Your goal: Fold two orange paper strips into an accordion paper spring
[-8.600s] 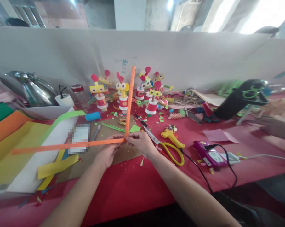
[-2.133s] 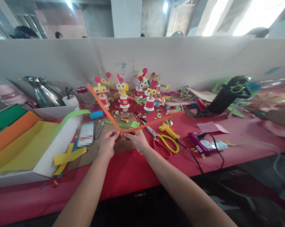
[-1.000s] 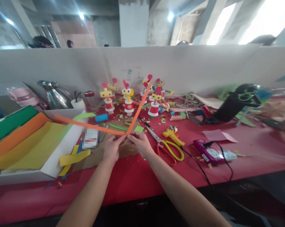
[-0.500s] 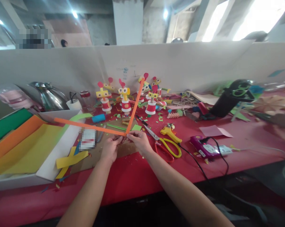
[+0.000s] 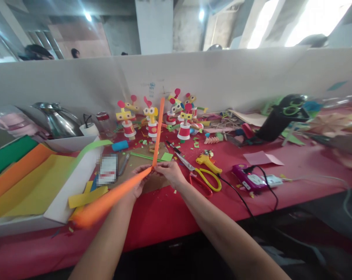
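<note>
Two long orange paper strips (image 5: 159, 132) meet at a corner between my hands. One stands up and away from me; the other, blurred, slants down to the left across my left wrist. My right hand (image 5: 171, 173) pinches the corner where they meet. My left hand (image 5: 139, 182) is closed at the same corner, its fingers partly hidden behind the slanting strip. Beneath the hands lies a brown cardboard sheet (image 5: 155, 186) with a small green paper square (image 5: 167, 156) on it. Just right of my right hand are scissors (image 5: 207, 179) with red and yellow handles.
Several paper-cup figures (image 5: 184, 130) stand behind the hands. At left is a white box (image 5: 67, 182) of coloured paper, with a metal jug (image 5: 57, 120) behind. A yellow glue gun (image 5: 208, 163), corded purple power socket (image 5: 251, 178) and black holder (image 5: 273, 126) sit at right.
The left strip has swung from pointing left to slanting down toward me. The other strip has turned more upright. Both hands stay at the corner; the view has shifted slightly.
</note>
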A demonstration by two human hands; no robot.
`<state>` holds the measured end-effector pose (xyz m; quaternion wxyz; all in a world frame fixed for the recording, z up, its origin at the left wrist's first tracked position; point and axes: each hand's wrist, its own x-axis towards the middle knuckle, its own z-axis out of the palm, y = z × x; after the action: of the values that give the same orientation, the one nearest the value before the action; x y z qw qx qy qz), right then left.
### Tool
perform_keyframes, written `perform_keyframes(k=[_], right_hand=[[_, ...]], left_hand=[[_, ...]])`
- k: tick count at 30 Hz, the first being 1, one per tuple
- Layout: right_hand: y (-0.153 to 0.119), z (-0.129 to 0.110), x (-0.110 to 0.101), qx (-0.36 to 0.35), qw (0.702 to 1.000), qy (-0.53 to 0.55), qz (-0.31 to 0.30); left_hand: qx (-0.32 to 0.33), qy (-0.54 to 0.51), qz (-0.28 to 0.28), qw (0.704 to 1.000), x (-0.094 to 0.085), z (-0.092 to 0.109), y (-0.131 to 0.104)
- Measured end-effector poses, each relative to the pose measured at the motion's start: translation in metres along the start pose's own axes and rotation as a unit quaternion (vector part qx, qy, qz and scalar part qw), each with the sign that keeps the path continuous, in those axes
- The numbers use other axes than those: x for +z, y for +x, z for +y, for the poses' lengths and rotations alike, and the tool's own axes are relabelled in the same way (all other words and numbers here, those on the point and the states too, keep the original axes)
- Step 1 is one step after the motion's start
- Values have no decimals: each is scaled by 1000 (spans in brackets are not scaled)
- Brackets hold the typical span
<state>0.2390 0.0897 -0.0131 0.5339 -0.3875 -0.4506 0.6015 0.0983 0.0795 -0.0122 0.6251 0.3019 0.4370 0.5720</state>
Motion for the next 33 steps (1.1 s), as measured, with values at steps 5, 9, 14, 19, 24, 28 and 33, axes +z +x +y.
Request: perform_keyframes(k=[5,9,14,19,24,28,33], right_hand=[[2,2,-2,1,1000,-12,0],[1,3,-2,-22,999,-21,-36],[-2,5,4,-39,998,33,-31],[-5,3,7,-35,997,74,-4],[-6,3,8,-54,996,56,-45],[-5,4,10,-54,998,41,2],[-2,2,5,-53,998,-13,24]], left_hand=[[16,12,-9,1000,2,-2,0],[30,12,-3,999,3,-4,1],[49,-27,11,998,6,-4,0],[57,-62,17,996,10,-3,-2],[82,-77,26,993,11,-6,-2],[64,-81,10,995,12,-5,-4],[-22,-18,1,1000,7,7,-7]])
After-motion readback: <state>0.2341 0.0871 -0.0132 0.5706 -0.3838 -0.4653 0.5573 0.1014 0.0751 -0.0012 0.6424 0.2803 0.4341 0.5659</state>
